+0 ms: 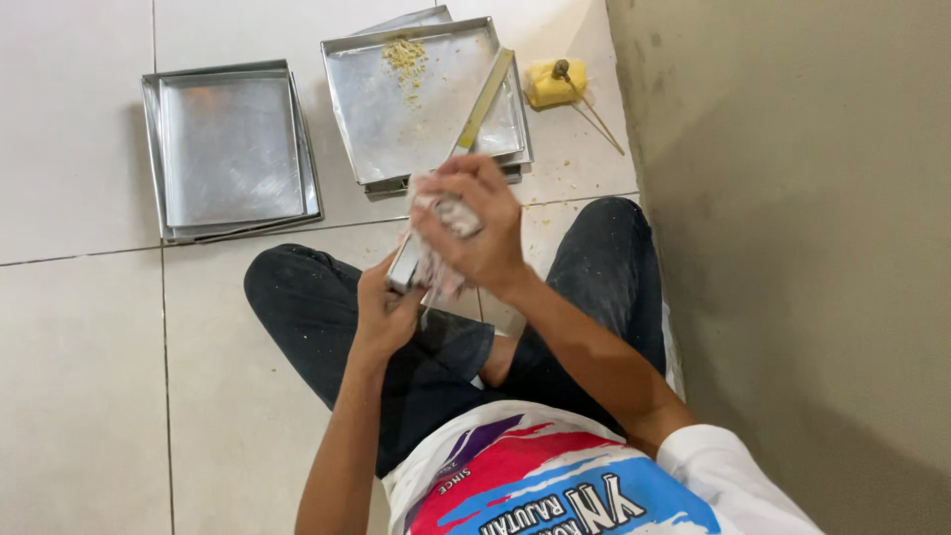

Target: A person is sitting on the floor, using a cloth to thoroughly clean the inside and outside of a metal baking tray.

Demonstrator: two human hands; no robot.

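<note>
Crumpled paper wad (443, 243), pale with faint pink markings, sits pressed against the end of a long metal scraper (474, 124) held over the lap of a person seated cross-legged on a tiled floor (79, 347). Right hand (480, 223) covers the wad from above, its fingers (466, 178) curled together and clamped on the paper. Left hand (386, 307) grips the near end of the scraper from below, fingers closed around the metal; the far end of the blade, edged in yellow, slants up over a square baking tray (416, 94) lying just beyond the knees.

That tray tops a small stack and carries a scatter of yellow crumbs (404, 54) near its far rim. A second stack of trays (230, 149), wiped bare, lies well apart to the left. Beside the wall (792, 248) rests a yellow block (555, 84) with a thin stick (594, 109) poking out of it, loose crumbs dotting the tiles around it.

Wiping of this kind looks best done with the lower hand holding the blade steady while the paper travels along the flat in one direction, away from the body, with fresh folds turned outward as residue collects. Whether residue remains under the wad cannot be told.
</note>
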